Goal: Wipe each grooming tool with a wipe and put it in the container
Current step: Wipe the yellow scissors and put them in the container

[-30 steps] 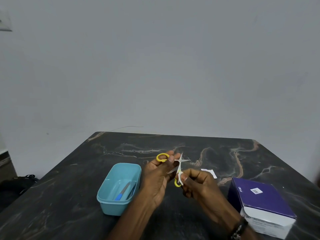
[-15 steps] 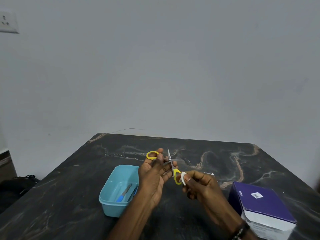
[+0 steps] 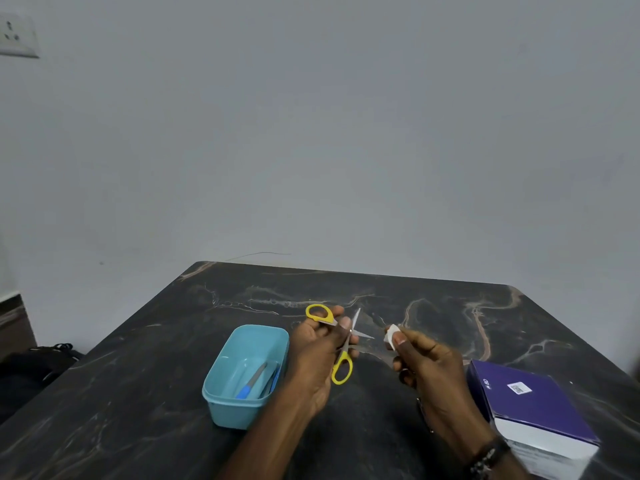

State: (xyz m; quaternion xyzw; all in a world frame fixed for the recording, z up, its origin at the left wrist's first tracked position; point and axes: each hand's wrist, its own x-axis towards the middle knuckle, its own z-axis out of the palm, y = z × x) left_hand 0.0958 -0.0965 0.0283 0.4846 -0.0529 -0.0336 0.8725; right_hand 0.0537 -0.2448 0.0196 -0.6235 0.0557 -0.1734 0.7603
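Left hand [image 3: 318, 355] grips yellow-handled scissors [image 3: 341, 341] w/ blades spread, held above a dark marble table [image 3: 138, 393]. Right hand [image 3: 426, 362] pinches a small white wipe [image 3: 392, 336] just right of the blades, not touching. Blue container [image 3: 242, 372] sits left of the hands, w/ tools [image 3: 254, 381] inside. Purple box [image 3: 530, 414] at right.

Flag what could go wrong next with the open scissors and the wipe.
The scissors are spread open in the left hand, blade tips pointing toward the right hand pinching the wipe; a fingertip could get nicked. Dropped in open, they might snag on tools in the blue container.
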